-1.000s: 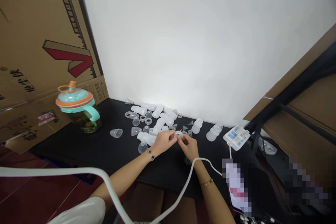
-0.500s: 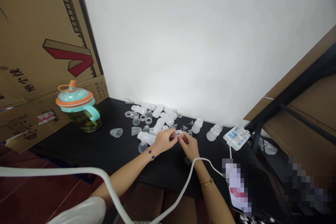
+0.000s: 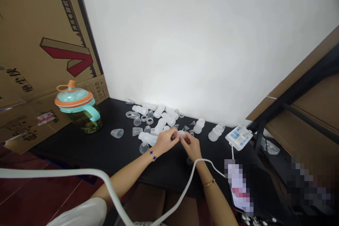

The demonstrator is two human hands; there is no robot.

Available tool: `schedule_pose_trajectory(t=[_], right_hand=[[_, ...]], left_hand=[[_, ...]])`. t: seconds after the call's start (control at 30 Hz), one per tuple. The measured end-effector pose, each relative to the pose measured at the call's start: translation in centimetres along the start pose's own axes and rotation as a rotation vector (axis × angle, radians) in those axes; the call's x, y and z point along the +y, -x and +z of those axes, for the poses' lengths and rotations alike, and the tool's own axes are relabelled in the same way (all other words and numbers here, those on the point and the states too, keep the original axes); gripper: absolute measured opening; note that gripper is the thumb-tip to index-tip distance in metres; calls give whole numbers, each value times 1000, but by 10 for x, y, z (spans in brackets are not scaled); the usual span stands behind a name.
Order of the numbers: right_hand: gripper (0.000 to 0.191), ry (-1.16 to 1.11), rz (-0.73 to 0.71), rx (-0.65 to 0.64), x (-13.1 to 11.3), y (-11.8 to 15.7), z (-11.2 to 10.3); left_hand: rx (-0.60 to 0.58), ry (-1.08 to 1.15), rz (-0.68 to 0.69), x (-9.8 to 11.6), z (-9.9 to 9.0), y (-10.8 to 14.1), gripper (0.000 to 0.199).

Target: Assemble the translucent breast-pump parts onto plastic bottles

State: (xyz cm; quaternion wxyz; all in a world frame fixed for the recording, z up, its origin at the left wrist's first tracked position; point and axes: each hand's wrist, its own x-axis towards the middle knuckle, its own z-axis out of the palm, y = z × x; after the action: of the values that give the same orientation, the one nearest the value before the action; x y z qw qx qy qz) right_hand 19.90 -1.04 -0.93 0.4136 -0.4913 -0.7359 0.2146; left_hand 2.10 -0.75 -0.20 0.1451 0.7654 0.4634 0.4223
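A cardboard box (image 3: 45, 49) leans by the white wall (image 3: 185, 35), a teal-and-orange lidded jug (image 3: 78, 106) stands on the black worktop (image 3: 76, 152), and a white control unit (image 3: 239, 137) sits further right.

Clear ring (image 3: 181, 134) — partly hidden by left hand (image 3: 165, 142), right hand (image 3: 191, 146); lower-right object (image 3: 238, 187) — pixelated, unreadable.

L hand (image 3: 165, 142), R hand (image 3: 191, 147) on ring (image 3: 181, 134)

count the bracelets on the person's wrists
2. A thin bracelet with dark blue clover charms is on the left wrist, and a gold bracelet is on the right wrist. No others show on either arm.
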Motion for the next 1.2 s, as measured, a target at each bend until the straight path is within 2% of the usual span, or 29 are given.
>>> schedule_pose_trajectory(t=[0.43, 1.2], right_hand=[[25, 48, 0, 5, -4, 1, -1], [25, 79, -24, 1, -3, 2, 0]], left_hand=[[-27, 23, -63, -3, 3, 1, 11], [-35, 24, -73, -2, 3, 1, 14]])
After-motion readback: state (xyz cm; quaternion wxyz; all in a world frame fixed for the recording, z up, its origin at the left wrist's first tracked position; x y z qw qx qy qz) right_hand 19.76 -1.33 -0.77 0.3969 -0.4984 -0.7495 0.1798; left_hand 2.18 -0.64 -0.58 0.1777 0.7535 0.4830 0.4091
